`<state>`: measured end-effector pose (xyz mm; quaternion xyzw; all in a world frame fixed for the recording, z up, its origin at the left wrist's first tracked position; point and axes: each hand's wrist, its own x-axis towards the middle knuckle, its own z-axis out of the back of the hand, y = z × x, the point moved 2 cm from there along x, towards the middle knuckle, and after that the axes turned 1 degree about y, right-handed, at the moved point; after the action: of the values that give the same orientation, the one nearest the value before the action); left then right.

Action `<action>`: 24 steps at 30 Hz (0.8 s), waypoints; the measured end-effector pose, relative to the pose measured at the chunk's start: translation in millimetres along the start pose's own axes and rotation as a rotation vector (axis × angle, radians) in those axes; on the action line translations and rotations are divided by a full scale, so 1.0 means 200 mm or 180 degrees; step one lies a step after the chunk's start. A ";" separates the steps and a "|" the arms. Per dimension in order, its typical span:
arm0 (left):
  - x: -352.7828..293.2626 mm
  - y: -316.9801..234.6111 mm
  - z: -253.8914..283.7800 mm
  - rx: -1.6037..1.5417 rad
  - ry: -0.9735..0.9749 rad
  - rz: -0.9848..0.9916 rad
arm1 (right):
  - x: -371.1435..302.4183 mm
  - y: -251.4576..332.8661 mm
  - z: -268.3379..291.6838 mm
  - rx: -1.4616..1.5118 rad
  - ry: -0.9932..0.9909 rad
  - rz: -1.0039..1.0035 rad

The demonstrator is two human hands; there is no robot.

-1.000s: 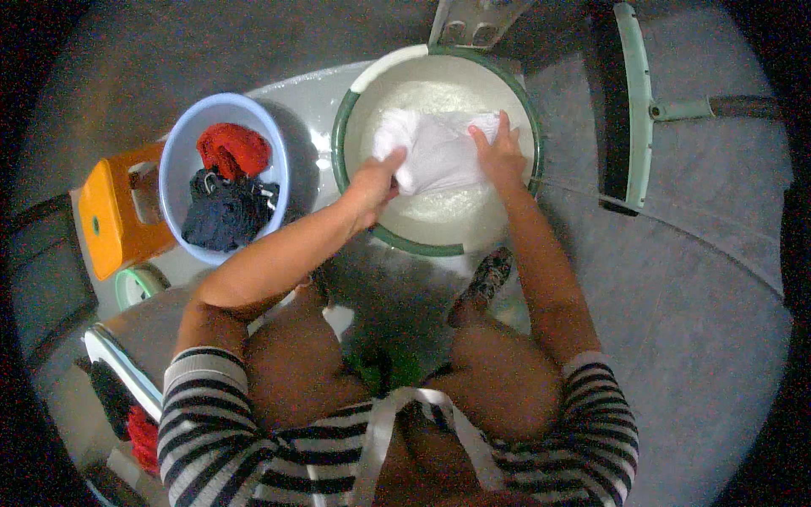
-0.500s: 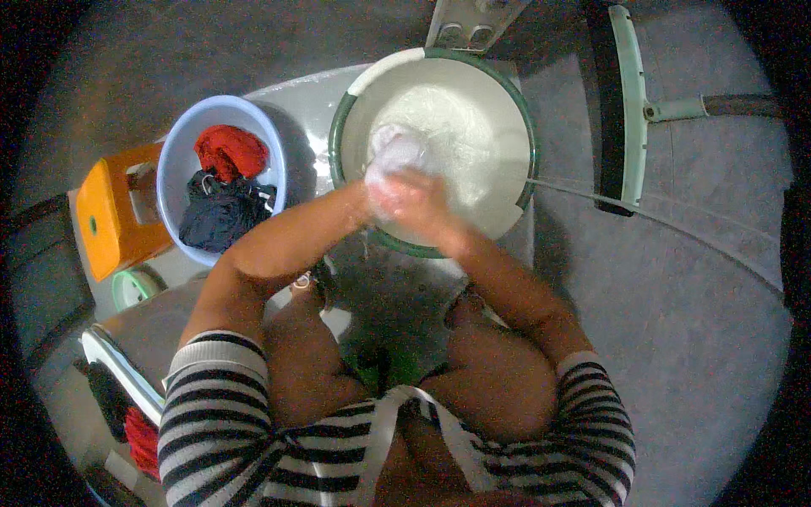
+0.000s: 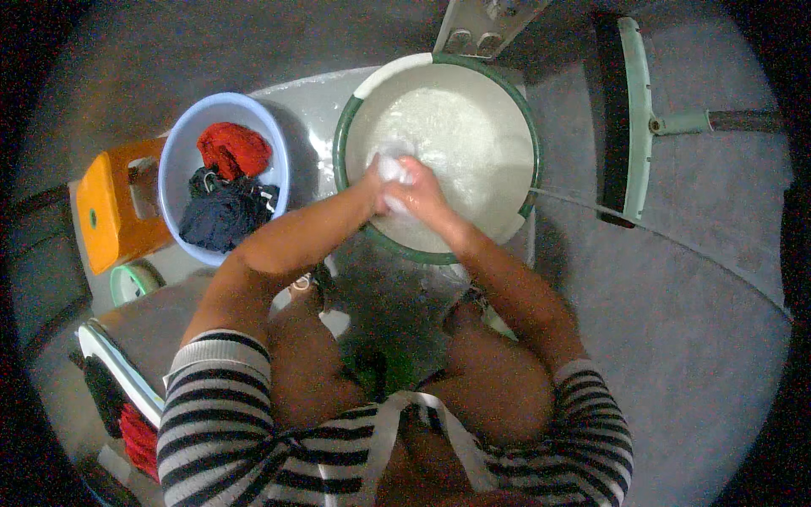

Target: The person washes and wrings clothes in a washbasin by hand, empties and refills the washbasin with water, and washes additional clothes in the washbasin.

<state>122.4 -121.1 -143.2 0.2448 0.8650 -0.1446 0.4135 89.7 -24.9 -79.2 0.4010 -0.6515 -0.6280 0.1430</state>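
A round white basin [image 3: 342,156] with a green rim stands in front of me, with cloudy, rippling water [image 3: 473,135] inside. Over its near left part my two hands come together on a bunched white wet cloth [image 3: 394,170]. My left hand [image 3: 379,188] is closed around the cloth's left side, its fingers partly hidden. My right hand [image 3: 420,193] grips the same cloth from the right. Most of the cloth is squeezed between the palms, and its kind cannot be made out.
Left of the basin is a blue tub [image 3: 166,190] holding a red garment [image 3: 234,150] and dark clothing [image 3: 224,217]. Beyond it are an orange stool [image 3: 106,211] and a small green-rimmed container [image 3: 131,286]. A floor squeegee [image 3: 638,127] and a thin clear hose [image 3: 676,239] lie on the right.
The white cloth is now bunched smaller between my hands, which have closed tighter around it. The whole view has shifted slightly; the tub and its clothes look the same.
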 end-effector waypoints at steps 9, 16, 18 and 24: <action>-0.34 0.02 -0.50 0.1008 -0.0216 -0.0874 | -0.07 0.11 0.66 -0.4436 -0.1896 0.0497; -0.22 0.17 -0.17 0.1012 -0.1093 0.0091 | -0.04 -0.14 0.63 -0.4468 -0.2027 0.0263; -0.15 0.15 -0.24 0.1070 -0.0890 0.0121 | -0.02 -0.23 0.60 -0.2558 -0.1526 -0.0208; -0.15 -0.15 -0.32 0.0405 0.0524 0.0361 | -0.20 0.48 -0.05 -0.0593 -0.0022 0.0101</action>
<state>81.4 -125.6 -79.4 0.3301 0.8699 -0.1550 0.3322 89.6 -14.2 26.0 0.3734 -0.5971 -0.6849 0.1872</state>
